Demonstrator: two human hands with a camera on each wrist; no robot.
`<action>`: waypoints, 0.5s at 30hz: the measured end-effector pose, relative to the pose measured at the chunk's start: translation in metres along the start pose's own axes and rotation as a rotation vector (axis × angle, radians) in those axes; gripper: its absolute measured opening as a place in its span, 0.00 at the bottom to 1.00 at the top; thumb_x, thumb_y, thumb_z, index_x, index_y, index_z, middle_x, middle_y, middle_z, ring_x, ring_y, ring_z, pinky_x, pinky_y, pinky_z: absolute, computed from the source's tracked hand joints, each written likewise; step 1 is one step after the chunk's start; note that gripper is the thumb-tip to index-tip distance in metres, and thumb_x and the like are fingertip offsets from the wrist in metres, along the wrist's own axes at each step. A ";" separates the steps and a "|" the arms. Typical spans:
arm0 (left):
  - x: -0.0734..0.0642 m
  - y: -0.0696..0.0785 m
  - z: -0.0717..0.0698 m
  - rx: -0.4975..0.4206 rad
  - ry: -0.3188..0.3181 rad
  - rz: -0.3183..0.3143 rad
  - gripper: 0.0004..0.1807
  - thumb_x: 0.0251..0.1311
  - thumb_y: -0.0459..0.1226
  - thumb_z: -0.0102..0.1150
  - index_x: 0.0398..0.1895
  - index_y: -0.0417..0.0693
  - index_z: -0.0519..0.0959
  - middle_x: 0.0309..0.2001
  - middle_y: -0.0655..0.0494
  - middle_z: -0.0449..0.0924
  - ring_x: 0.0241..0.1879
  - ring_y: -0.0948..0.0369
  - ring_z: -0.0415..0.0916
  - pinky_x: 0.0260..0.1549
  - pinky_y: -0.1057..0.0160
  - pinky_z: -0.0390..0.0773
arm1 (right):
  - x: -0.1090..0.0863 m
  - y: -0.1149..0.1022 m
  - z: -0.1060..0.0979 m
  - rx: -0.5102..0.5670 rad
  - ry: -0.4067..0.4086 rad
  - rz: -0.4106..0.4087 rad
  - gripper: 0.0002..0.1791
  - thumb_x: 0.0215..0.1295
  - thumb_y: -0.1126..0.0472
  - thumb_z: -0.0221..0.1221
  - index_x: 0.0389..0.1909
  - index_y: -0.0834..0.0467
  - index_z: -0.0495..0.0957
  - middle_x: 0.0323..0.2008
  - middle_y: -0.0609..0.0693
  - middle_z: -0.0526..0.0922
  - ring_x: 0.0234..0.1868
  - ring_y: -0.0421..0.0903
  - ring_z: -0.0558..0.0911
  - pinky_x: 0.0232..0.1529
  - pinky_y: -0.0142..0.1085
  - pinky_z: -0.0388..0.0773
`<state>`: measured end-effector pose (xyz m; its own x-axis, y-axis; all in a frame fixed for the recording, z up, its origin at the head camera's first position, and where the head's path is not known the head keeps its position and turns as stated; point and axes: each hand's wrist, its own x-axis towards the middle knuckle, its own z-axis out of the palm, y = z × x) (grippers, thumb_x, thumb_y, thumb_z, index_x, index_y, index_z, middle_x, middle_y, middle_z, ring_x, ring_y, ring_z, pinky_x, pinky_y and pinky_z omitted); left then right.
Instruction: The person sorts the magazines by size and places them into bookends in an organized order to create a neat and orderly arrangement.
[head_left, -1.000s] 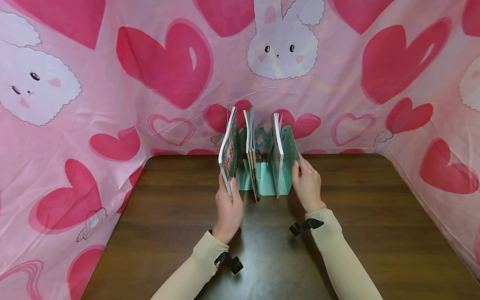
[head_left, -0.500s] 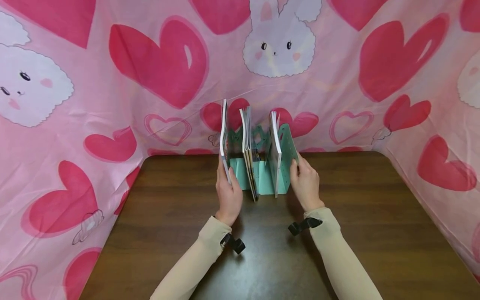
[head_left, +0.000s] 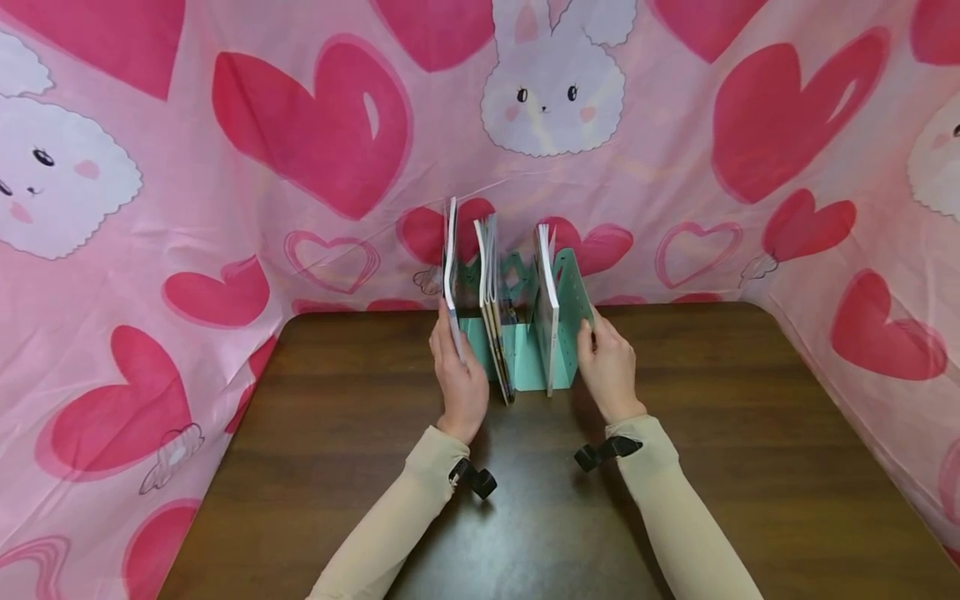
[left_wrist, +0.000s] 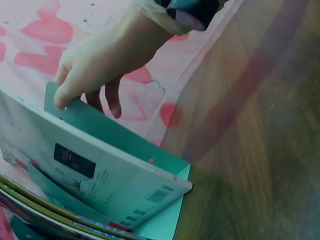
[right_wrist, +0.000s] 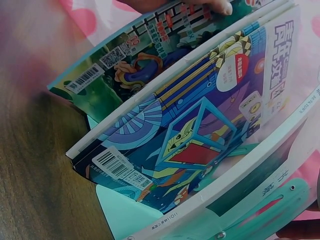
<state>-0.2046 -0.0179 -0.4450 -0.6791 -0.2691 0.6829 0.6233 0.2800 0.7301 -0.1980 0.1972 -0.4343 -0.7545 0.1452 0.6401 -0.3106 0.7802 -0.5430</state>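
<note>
My left hand (head_left: 459,379) holds a thin magazine (head_left: 450,267) by its near edge, thumb on the right face. This magazine stands nearly upright at the left end of a mint-green metal book rack (head_left: 531,358). In the right wrist view its printed cover (right_wrist: 150,60) shows, with the left thumb on it. My right hand (head_left: 609,367) grips the rack's right end panel (head_left: 573,317), thumb on the inner side, as the left wrist view also shows. Several magazines (head_left: 489,308) stand together mid-rack, and a white-edged book (head_left: 548,308) stands near the right panel.
The rack sits on a dark brown wooden table (head_left: 345,467), towards its far edge. Behind and beside the table hangs a pink cloth (head_left: 450,125) with hearts and rabbits. Black wrist cameras (head_left: 474,479) sit on both sleeves.
The magazine in my left hand has swung from a tilt to nearly upright, so its cover no longer shows in the head view. My right hand keeps its grip on the panel.
</note>
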 end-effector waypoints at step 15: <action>0.003 -0.011 0.007 -0.019 0.110 0.002 0.27 0.80 0.30 0.43 0.79 0.38 0.61 0.58 0.37 0.60 0.57 0.52 0.64 0.57 0.60 0.69 | 0.000 -0.002 -0.001 0.008 0.000 0.007 0.21 0.78 0.63 0.55 0.67 0.64 0.77 0.52 0.66 0.85 0.37 0.64 0.86 0.40 0.60 0.83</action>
<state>-0.2161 -0.0153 -0.4514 -0.6320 -0.3679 0.6820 0.6325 0.2637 0.7283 -0.1967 0.1962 -0.4332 -0.7566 0.1509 0.6362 -0.3096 0.7743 -0.5519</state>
